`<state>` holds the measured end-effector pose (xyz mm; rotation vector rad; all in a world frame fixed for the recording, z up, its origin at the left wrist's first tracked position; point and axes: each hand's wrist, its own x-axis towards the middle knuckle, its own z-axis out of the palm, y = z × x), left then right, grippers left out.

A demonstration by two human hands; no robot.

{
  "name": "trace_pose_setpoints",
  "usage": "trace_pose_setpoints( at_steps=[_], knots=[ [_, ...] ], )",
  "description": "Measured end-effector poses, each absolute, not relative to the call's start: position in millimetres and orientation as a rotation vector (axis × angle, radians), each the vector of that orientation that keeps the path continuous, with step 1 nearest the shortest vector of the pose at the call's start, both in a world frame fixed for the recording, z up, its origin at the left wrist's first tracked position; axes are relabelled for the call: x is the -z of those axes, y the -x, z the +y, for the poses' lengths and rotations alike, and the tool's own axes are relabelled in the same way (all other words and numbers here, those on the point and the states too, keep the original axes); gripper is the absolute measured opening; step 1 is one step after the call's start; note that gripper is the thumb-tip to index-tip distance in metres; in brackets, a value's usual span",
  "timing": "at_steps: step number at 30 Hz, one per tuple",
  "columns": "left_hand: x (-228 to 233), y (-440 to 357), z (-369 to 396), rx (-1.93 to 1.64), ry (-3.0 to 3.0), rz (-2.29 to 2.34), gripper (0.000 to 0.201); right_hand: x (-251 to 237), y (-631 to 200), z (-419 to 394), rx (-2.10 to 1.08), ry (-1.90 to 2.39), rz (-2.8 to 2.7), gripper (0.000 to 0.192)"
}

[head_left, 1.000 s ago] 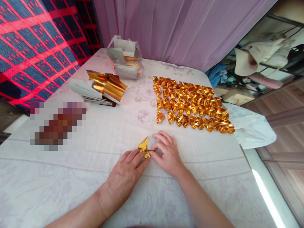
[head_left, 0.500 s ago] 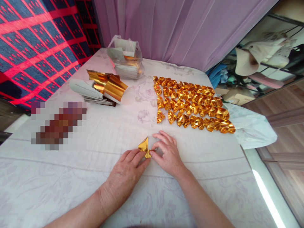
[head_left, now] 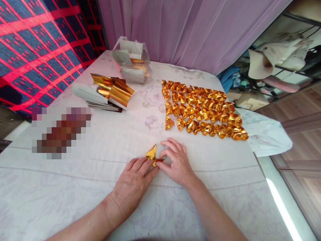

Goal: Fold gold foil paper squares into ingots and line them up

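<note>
On the cloth in front of me lies a small folded piece of gold foil paper [head_left: 151, 153], its pointed tip facing away. The fingertips and thumb of my left hand [head_left: 135, 180] press its left and near side against the table. My right hand [head_left: 179, 164] is at its right side, fingers curled, thumb and index finger at a reddish-brown folded edge. Fingers cover the near part of the paper. Beyond my right hand stand rows of folded gold foil pieces [head_left: 200, 103].
A fanned stack of gold foil sheets [head_left: 120, 93] lies at the back left, before a clear plastic bag [head_left: 131, 62] of more sheets. A blurred-out patch [head_left: 62, 132] covers something at left. A white bag [head_left: 267, 132] hangs over the right table edge. A purple curtain [head_left: 160, 30] closes the back.
My right thumb has shifted slightly at the foil paper, and more of its reddish-brown edge shows between the thumb and index finger. My left hand has stayed in place.
</note>
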<state>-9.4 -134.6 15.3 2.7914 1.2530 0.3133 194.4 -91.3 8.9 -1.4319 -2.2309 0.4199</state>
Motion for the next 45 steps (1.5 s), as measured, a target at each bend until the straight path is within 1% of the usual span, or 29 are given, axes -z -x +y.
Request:
trace_pose_setpoints(
  at_steps=[4, 14, 18, 24, 27, 31, 37, 40, 45],
  knots=[
    [-17, 9, -134, -0.295, -2.788, 1.258, 0.034, -8, -196, -90, -0.429, 1.43, -2.247, 0.014],
    [-12, 10, -136, -0.299, -2.76, 1.266, 0.034, -6, -202, -85, -0.514, 1.432, -2.22, 0.004],
    [-12, 9, -136, -0.336, -2.761, 1.276, 0.033, -4, -204, -84, -0.536, 1.431, -2.221, 0.007],
    [-15, 9, -135, -0.319, -2.75, 1.279, 0.032, -4, -205, -85, -0.482, 1.394, -2.235, 0.013],
    [-15, 9, -135, -0.301, -2.754, 1.282, 0.033, -5, -203, -87, -0.457, 1.386, -2.255, 0.005],
    [-16, 9, -134, -0.309, -2.772, 1.286, 0.036, -6, -199, -90, -0.424, 1.422, -2.258, 0.019],
    [-14, 8, -134, -0.38, -2.758, 1.295, 0.031, -6, -200, -88, -0.458, 1.413, -2.271, 0.011],
    [-14, 9, -134, -0.392, -2.748, 1.289, 0.031, -5, -204, -86, -0.486, 1.395, -2.28, 0.011],
    [-15, 9, -134, -0.41, -2.754, 1.291, 0.029, -1, -207, -85, -0.458, 1.355, -2.28, 0.021]
  ],
)
